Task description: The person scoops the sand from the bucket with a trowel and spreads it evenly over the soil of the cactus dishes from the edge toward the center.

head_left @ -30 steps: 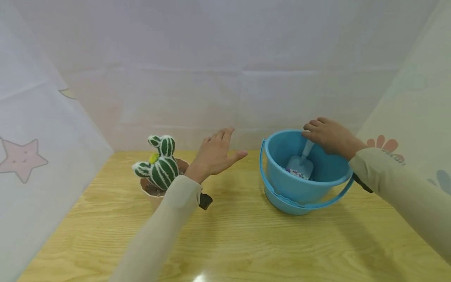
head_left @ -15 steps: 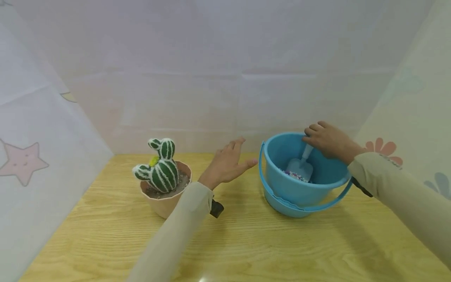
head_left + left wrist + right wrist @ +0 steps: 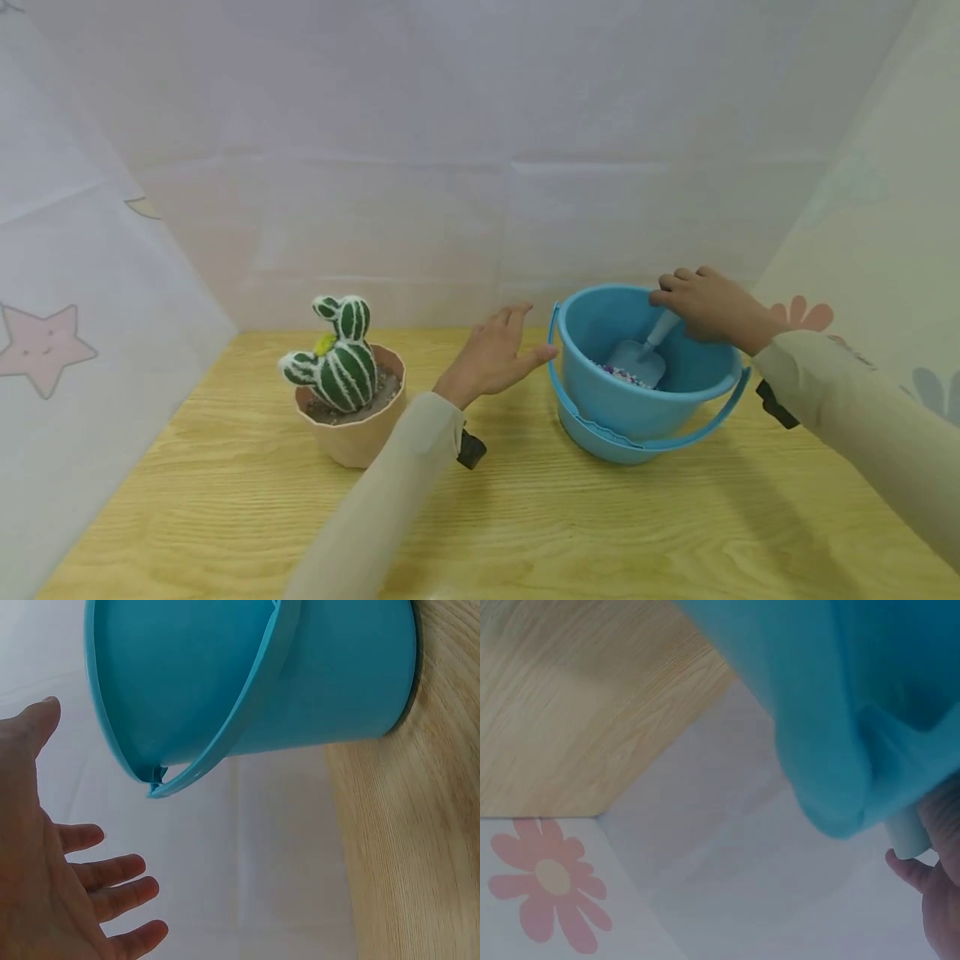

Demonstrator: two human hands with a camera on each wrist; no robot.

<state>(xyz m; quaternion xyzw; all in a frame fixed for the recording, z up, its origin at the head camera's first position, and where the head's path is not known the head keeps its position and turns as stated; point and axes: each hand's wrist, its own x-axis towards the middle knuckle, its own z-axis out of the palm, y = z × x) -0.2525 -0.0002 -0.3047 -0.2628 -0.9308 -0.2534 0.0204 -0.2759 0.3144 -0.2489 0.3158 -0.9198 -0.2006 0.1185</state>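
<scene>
A blue bucket (image 3: 630, 417) stands on the wooden table, its handle hanging down over the front. Small multicoloured beads (image 3: 626, 375) lie inside it. A pale blue scoop (image 3: 639, 360) leans in the bucket with its blade against the beads. My right hand (image 3: 708, 307) grips the scoop's handle over the back right rim; the handle's end (image 3: 907, 834) shows by my fingers in the right wrist view. My left hand (image 3: 497, 354) hovers left of the bucket with fingers spread and holds nothing. In the left wrist view the left fingers (image 3: 112, 881) point past the bucket's rim.
A knitted green cactus (image 3: 343, 362) sits in a peach pot (image 3: 356, 437) at the left, beside my left forearm. A white sheet (image 3: 390, 217) hangs behind the table, and printed side sheets flank it.
My left hand has moved right, from near the cactus pot to close beside the bucket. The right hand has shifted slightly right and the scoop's handle leans further right.
</scene>
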